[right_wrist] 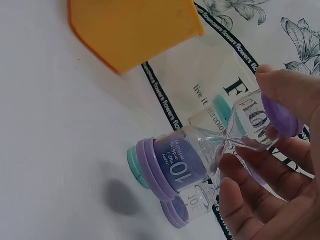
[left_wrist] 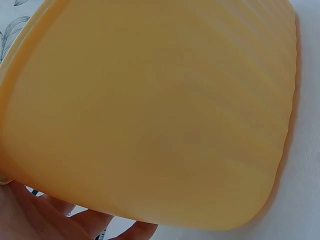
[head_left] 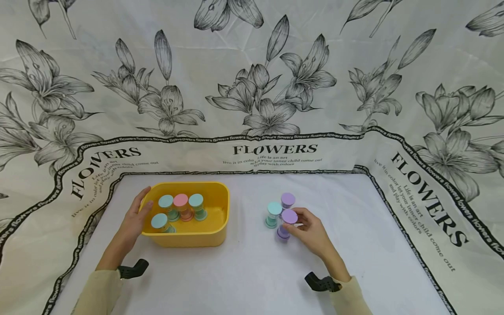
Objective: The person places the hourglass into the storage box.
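Observation:
My right hand (head_left: pixel 313 232) pinches a sand timer with purple caps (head_left: pixel 289 216) between thumb and fingers. In the right wrist view this sand timer (right_wrist: pixel 180 162) reads "10 minutes", leans at a slant and casts a shadow on the cloth. Close behind it stand a teal-capped sand timer (head_left: pixel 274 209) and another purple-capped sand timer (head_left: pixel 288 199). My left hand (head_left: pixel 131 223) grips the left end of a yellow plastic bin (head_left: pixel 189 240), thumb over the rim and fingers outside. Inside the bin are a pink-capped sand timer (head_left: pixel 181 201) and several teal-capped ones (head_left: pixel 196 201); the front-left one is tilted.
A white cloth (head_left: pixel 244 275) covers the table. Behind and at both sides rises a flower-printed curtain (head_left: pixel 271 157) with black lettered bands. Each wrist wears a black strapped device (head_left: pixel 323 283).

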Motion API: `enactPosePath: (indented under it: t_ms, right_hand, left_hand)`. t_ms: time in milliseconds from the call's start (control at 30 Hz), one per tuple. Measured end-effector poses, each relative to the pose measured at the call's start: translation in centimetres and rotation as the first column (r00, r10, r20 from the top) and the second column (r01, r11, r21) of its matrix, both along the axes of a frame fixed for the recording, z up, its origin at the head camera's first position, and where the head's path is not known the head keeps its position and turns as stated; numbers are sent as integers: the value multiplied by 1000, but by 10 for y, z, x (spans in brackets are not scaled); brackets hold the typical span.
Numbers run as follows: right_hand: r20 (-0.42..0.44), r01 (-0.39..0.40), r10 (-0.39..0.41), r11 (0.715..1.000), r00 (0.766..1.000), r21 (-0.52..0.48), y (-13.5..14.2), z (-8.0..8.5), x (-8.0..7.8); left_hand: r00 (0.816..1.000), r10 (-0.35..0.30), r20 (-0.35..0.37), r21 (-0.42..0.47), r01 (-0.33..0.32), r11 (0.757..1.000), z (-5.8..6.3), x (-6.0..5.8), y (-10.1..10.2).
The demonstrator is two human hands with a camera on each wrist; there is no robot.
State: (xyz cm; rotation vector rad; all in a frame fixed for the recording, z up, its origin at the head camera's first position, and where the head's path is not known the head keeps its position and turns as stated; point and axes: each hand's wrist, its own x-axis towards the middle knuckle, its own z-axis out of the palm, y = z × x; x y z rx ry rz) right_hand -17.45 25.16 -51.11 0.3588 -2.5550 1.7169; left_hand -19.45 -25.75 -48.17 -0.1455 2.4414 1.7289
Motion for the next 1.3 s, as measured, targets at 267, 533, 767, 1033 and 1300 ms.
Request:
enactPosePath:
  t_ms: [267, 533, 767, 1033, 1300]
  right_hand:
    - [8, -56, 56, 998, 998, 5, -14, 5, 0]
    - [-2, -94, 94, 995, 996, 12, -32, 16, -7]
    - [-42, -119, 119, 993, 992, 25, -48, 32, -12]
    - [-65, -174, 174, 985, 983, 5, -61, 51, -19]
    - [-122, -244, 243, 970, 962, 2, -83, 84, -36]
  left_hand:
    - [1000, 7, 16, -9, -7, 1000, 3, 0, 1]
    - [1000, 12, 16, -25, -11, 1000, 3, 2, 2]
    - [1000, 22, 20, -33, -22, 999, 1, 1, 2]
    - [999, 35, 38, -29, -34, 999, 2, 0, 2]
    - [998, 44, 41, -29, -43, 999, 4, 0, 3]
